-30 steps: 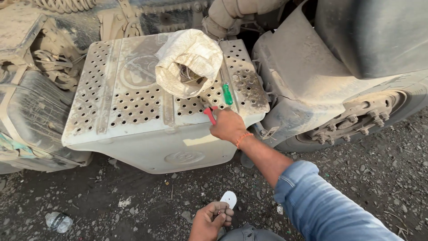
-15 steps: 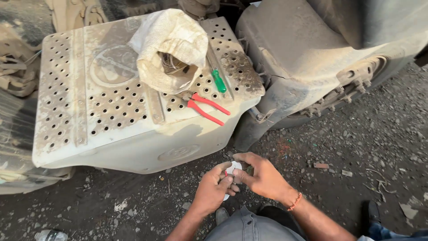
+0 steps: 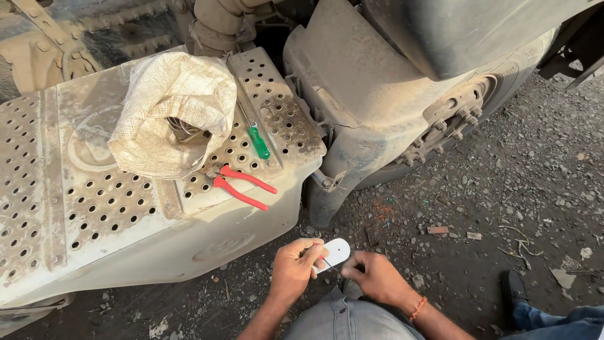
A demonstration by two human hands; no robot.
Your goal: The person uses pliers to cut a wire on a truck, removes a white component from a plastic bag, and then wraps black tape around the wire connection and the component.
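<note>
You crouch on dark gravel ground [image 3: 503, 189] beside a dusty truck's perforated metal box [image 3: 94, 214], filling the left of the frame. A woven white sack [image 3: 170, 119] sits open at upper left, red-handled pliers [image 3: 242, 187] and a green-handled screwdriver [image 3: 257, 140] beside it. At bottom centre, your left hand [image 3: 294, 269] pinches a small white oval piece [image 3: 333, 253]; your right hand [image 3: 376, 277] grips thin wire at it.

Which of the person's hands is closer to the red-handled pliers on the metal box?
Left. The left hand sits below the red-handled pliers, only slightly right of them, its fingers on a small white piece. The right hand is farther right, past that piece.
</note>
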